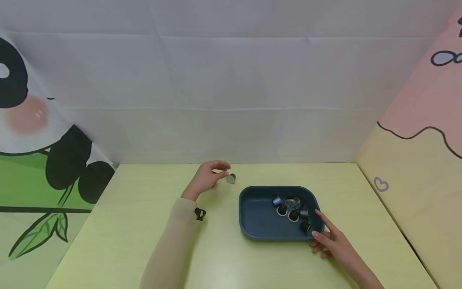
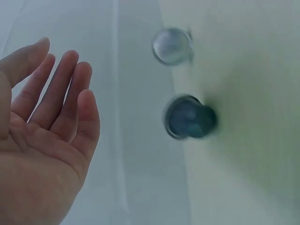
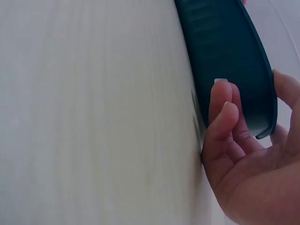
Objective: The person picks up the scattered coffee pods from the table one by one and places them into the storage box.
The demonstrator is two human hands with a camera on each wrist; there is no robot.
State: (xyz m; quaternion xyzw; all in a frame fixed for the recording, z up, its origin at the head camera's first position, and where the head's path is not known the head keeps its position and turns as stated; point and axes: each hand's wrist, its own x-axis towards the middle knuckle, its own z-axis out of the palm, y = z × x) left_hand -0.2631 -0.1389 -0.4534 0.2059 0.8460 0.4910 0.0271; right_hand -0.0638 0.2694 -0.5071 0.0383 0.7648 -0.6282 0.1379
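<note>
My left hand is held over the far part of the table, its fingers loosely extended and nothing in them. Just past its fingertips lies a small coffee capsule. From the left wrist, a pale-faced capsule and a dark blue capsule show apart from the palm. A dark blue tray holds several capsules, some with dark bodies, gathered toward its right side. At the tray's near right corner, my right hand grips it, thumb and index finger at the rim, other fingers against the outer wall.
A pale yellow table carries everything. White cloth hangs along its far edge, and printed panels stand at the left and right. A dark strap sits at the left wrist.
</note>
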